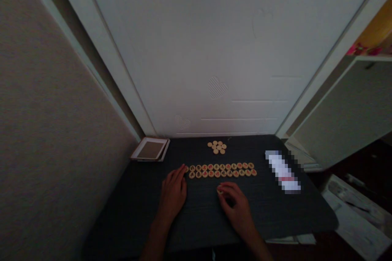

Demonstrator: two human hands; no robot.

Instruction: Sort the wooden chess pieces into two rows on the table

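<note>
Two rows of round wooden game pieces (222,170) with red and dark marks lie across a dark table (128,204). A small cluster of plain pieces (217,147) sits behind them near the wall. My left hand (173,194) lies flat with fingers stretched out, its fingertips touching the leftmost piece of the rows. My right hand (235,204) is curled in front of the rows, pinching one wooden piece (219,189) between thumb and fingers.
A shallow box or tray (150,149) rests at the table's back left corner. A blurred white object (283,171) lies on the right side. A white wall stands behind; a cabinet and clutter stand to the right.
</note>
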